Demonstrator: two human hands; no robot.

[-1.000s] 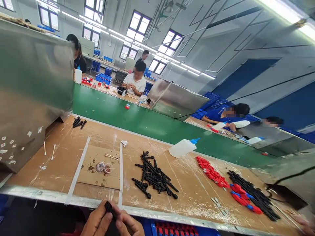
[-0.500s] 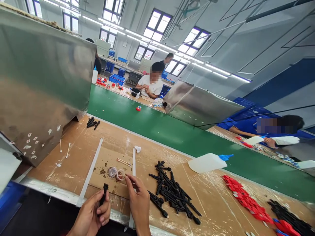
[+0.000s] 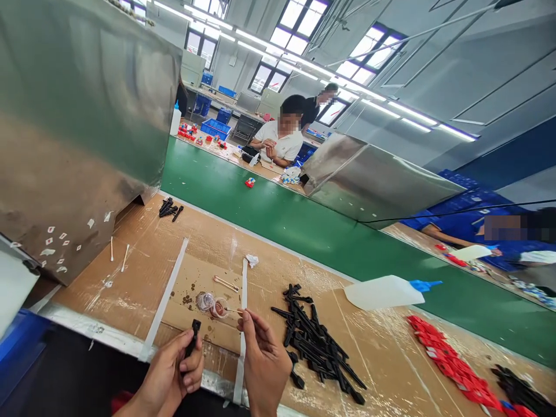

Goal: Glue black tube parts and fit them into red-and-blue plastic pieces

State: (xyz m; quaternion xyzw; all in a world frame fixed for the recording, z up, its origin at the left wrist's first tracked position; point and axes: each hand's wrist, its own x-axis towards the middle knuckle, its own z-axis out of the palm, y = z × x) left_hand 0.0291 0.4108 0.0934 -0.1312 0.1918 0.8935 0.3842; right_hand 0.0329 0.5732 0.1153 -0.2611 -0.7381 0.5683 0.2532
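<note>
My left hand is closed on a small black plastic part, held upright near the table's front edge. My right hand pinches a thin cotton swab whose tip reaches into a small clear cap of liquid. A second clear cap sits just left of it on the cardboard mat. To the right of my right hand lies a pile of black plastic parts.
A white squeeze bottle with a blue nozzle lies by the green conveyor belt. Red parts lie at the right. A steel hood stands on the left. Other people work across the belt.
My hands rose from below the table edge and parted. The left one kept the black part. The right one reached to the clear caps and now holds a swab there.
</note>
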